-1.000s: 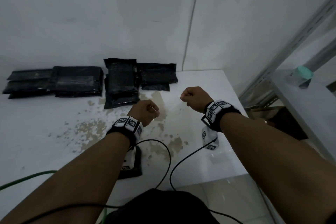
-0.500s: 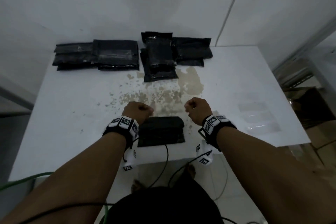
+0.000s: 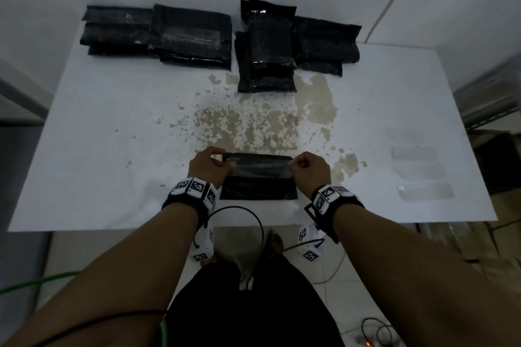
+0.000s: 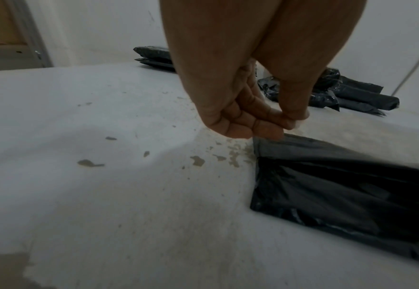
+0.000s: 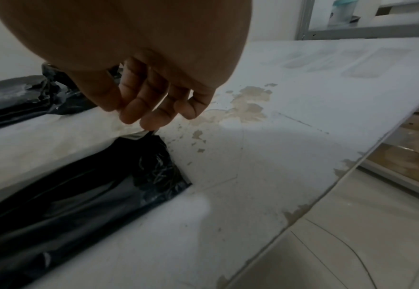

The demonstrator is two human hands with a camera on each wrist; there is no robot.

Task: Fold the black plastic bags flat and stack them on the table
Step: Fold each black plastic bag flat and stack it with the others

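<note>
Bag [image 3: 258,177] sits flat near the front edge of the white table [image 3: 112,149], black plastic, between both wrists. Left hand [image 3: 208,166] pinches its far left corner, thumb against curled fingers [image 4: 265,131]; that edge is lifted slightly off the surface. Right hand [image 3: 308,170] pinches the far right corner the same way, fingertips [image 5: 153,121] bunched on a small tab of plastic. Near edge of the bag rests on the table. Folded bag stacks [image 3: 194,36] line the back edge against the wall, four piles, two left and two right, touching in pairs. Tabletop paint is worn through in brown patches [image 3: 253,124] mid-table. Clear strips [image 3: 425,191] lie at the right side.
</note>
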